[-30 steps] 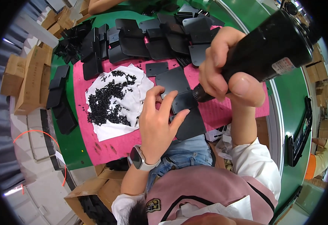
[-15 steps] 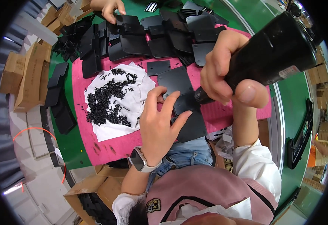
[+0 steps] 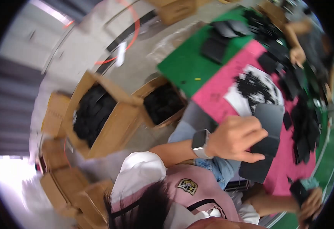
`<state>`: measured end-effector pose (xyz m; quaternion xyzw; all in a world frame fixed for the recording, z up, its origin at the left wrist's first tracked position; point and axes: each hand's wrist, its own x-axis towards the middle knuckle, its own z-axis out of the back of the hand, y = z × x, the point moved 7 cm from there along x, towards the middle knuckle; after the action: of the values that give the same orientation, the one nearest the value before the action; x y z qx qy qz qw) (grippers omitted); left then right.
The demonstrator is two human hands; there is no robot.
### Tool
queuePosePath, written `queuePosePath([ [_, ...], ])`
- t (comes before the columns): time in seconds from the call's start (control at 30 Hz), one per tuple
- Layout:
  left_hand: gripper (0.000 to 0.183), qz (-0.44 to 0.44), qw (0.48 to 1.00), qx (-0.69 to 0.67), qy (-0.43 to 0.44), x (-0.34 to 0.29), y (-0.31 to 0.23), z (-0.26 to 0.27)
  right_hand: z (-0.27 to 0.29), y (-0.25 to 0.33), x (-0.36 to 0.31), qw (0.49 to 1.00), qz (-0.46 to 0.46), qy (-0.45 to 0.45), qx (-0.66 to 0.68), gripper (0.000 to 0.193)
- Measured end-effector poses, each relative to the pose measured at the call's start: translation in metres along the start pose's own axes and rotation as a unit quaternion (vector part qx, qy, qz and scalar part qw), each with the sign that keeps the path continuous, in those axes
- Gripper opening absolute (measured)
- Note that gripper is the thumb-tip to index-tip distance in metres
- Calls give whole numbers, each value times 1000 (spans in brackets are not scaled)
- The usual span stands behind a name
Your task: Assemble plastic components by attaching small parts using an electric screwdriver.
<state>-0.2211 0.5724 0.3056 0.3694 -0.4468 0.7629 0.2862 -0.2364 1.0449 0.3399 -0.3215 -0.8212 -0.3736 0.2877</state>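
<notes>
Over the left edge of two overlapping black plastic plates (image 3: 270,116) is my left hand (image 3: 237,138), wearing a watch. Its fingers are bent and the thumb stands apart from them; whether the fingertips touch the plates is not plain. At the lower right, my right hand (image 3: 311,206) is wrapped round a dark powered screwdriver (image 3: 298,190), partly blurred. A white cloth (image 3: 237,100) beyond the plates bears a heap of small black screws (image 3: 253,86). Under cloth and plates lies a pink mat (image 3: 212,97).
Two open cartons, a larger carton (image 3: 127,128) and a smaller carton (image 3: 138,93), hold black parts to my left. More black plates (image 3: 214,49) lie on the green table (image 3: 178,66). Across the mat, a co-worker's hand (image 3: 297,56) is near stacked black parts (image 3: 304,126).
The view has swung left, bringing the cartons into sight. My right hand has drawn the screwdriver away from the plates. My left hand's fingers are more bent.
</notes>
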Motion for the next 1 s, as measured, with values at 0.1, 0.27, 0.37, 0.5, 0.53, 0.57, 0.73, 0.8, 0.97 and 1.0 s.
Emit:
queuePosePath([
  [0.1, 38, 154, 961, 209, -94, -40, 35, 113, -139, -59, -15, 958, -99, 243, 111, 40],
  [0.27, 28, 365, 691, 482, -397, -243, 75, 335, -206, -89, -46, 891, -157, 407, 122, 46],
  [0.37, 47, 528, 573, 511, -364, -356, 124, 415, -179, -71, -42, 916, -113, 383, 50, 45],
  [0.5, 52, 708, 539, 422, -174, -543, 153, 501, -191, -107, -45, 936, -114, 319, 98, 44],
  [0.53, 39, 711, 491, 503, 11, -578, 136, 529, -187, -115, -41, 941, -110, 288, 137, 43],
  [0.57, 29, 655, 571, 476, -132, -599, 123, 545, -174, -121, -40, 945, -107, 270, 151, 43],
  [0.73, 16, 551, 637, 485, -233, -429, 210, 405, -164, -91, -38, 978, -127, 149, -67, 40],
  [0.8, 16, 452, 679, 516, -261, -314, 171, 375, -150, -103, -44, 974, -178, 92, -106, 38],
  [0.97, 12, 244, 901, 283, -219, -60, 145, 208, -100, -137, -53, 960, -251, -36, -119, 31],
  [1.0, 12, 217, 941, 211, -155, -19, 144, 162, -93, -141, -54, 961, -264, -30, -81, 32],
])
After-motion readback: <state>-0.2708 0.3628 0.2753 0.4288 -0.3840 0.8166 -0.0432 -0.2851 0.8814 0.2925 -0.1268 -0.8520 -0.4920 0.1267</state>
